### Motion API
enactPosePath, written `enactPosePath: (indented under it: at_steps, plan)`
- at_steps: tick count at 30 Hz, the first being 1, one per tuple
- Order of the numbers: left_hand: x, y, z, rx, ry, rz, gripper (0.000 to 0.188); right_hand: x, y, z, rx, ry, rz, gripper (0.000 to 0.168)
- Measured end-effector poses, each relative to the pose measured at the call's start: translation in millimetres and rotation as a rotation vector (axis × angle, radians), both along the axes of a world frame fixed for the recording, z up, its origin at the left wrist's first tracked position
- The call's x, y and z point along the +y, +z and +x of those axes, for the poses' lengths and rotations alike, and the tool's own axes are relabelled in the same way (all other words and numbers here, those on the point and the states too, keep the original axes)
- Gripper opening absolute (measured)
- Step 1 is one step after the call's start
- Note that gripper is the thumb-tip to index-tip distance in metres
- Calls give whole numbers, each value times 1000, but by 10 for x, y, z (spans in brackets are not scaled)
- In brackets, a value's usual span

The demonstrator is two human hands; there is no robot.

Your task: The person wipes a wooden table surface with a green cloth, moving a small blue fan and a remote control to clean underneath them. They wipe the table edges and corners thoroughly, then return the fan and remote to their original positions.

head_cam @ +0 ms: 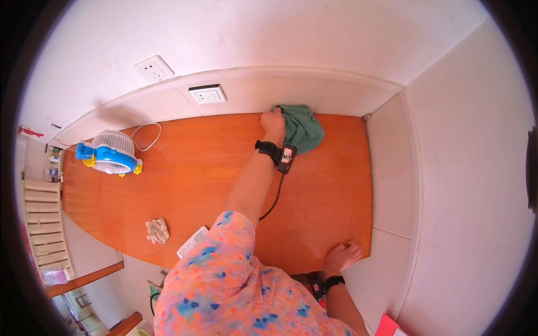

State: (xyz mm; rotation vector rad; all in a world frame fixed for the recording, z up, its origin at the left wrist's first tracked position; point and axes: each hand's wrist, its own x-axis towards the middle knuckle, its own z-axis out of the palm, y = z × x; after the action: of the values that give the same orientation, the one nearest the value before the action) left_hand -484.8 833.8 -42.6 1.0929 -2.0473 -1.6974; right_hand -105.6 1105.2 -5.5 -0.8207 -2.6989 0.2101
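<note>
My left hand (274, 124) grips the edge of a green cloth (304, 128), bunched on the wooden tabletop (201, 168) against the tiled wall strip. Around the left wrist is a black strap with a small device (286, 158), and a dark cable runs from it. My right hand (344, 255) rests at the front right corner of the tabletop and holds nothing. Its fingers are loosely bent, and a black strap (335, 280) circles that wrist too.
A blue and white toy-shaped fan (111, 153) with a white cord stands at the left. Crumpled pale plastic (157, 230) and a white calculator-like device (192, 242) lie near the front edge. Two sockets (208, 94) are on the back wall. A slatted cream rack (46, 227) stands far left.
</note>
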Motion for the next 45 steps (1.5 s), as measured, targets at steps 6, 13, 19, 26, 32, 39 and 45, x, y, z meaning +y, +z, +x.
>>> enactPosePath:
  at_steps: [6,13,19,26,32,39,45]
  plan:
    - [-6,605,118,216,-227,-192,27,43,-51,3,-48,-31,-5,13]
    - [-75,491,224,74,-205,-270,26,14,-19,15,-23,-26,-31,14]
    - [-41,600,210,55,-176,-142,25,62,-41,-13,-55,-34,-15,15]
    - [-111,362,173,119,-133,-28,24,3,-4,-1,-55,-12,-14,15]
    - [8,599,176,140,-191,-41,26,5,-1,23,-29,-31,-37,16]
    - [-9,649,155,187,-231,-135,26,30,-28,14,-39,-62,-41,16]
    - [-134,401,317,-100,-141,-229,35,81,-107,19,-33,-20,31,18]
